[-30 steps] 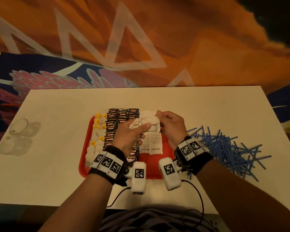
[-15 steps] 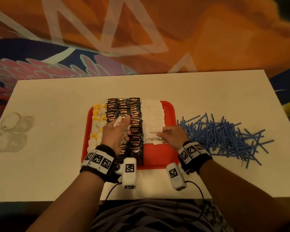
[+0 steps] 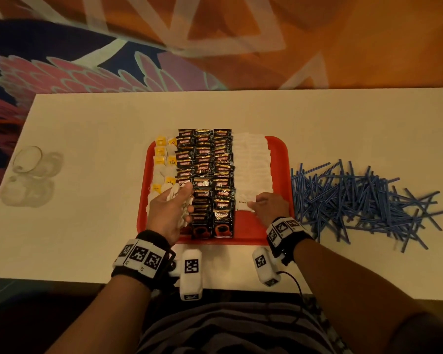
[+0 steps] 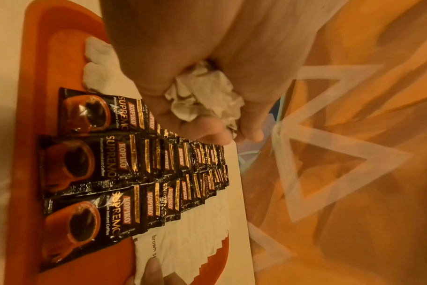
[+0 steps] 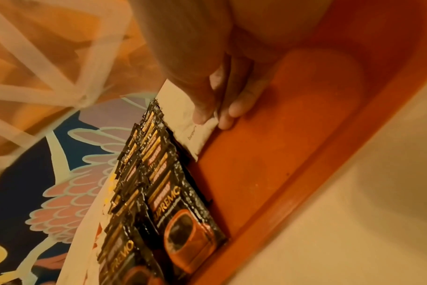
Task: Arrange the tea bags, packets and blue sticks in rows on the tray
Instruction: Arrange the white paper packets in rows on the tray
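White crumpled paper packets fill the left hand, whose fingers curl round the bunch above the near left part of the flat red plastic tray. Over on the tray's near right part, the right hand pinches the nearest flat white sugar packet between thumb and fingertips, holding it at the near end of the white row; the word "brown" shows on it. Left of that row lie three rows of black glossy coffee sachets reading "KOPIKO SUPREMO, Premium Instant Coffee", each with a picture of a cup. Farther left again, white tea bags with yellow tags run along the tray's left edge; one tag reads "TEA". Thin blue plastic sticks lie in a loose heap on the white table, just right of the tray. Clear glass cups stand near the table's left edge, well apart from the tray. Both wrists carry black bands with white marker blocks, and a patterned orange, blue and pink carpet spreads beyond the table.
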### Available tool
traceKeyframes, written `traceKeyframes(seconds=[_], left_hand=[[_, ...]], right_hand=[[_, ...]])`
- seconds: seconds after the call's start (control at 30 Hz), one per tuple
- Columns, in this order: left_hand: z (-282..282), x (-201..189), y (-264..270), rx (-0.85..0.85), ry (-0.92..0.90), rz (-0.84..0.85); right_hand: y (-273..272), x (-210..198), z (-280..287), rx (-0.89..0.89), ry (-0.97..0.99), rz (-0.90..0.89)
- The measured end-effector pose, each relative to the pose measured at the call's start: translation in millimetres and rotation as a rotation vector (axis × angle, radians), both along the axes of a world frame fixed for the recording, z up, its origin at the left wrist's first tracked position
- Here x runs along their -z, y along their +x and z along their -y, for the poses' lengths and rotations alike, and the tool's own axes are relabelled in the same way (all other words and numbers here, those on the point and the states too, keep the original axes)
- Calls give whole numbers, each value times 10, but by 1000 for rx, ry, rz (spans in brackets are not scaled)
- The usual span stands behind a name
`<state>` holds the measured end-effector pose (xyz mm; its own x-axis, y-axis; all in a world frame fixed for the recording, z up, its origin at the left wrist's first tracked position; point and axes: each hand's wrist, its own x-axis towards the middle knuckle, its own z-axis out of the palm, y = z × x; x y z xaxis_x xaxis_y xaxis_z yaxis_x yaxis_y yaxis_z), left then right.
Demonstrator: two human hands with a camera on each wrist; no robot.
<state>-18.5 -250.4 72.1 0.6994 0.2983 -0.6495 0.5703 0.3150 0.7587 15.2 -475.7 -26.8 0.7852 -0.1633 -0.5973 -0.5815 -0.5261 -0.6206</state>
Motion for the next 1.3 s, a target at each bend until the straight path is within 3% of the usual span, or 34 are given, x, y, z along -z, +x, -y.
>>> traceKeyframes(seconds=[0.37,0.57,0.73,0.93,1.03,1.2,1.3], left_hand=[[-39,46,-42,17,21,-17],[2,40,-33,61,10,-30],[83,6,-8,161,-95,-67],[274,-143,84,262,-313,-64],[414,-262,131,371,-298,-70],[634,-474,177,567,-289,-11],[708,-536,197,628,-258,46]], right_hand=[[-51,103,-31,47,-75,122],[-80,135,-15,-166,-101,246],[-72,84,28,-168,-95,275],[41,-440,57,-67,147,353],[129,-865,27,-143,291,429],[203,-1316,17,-349,469,351],[212,-1441,94,-273,502,387]])
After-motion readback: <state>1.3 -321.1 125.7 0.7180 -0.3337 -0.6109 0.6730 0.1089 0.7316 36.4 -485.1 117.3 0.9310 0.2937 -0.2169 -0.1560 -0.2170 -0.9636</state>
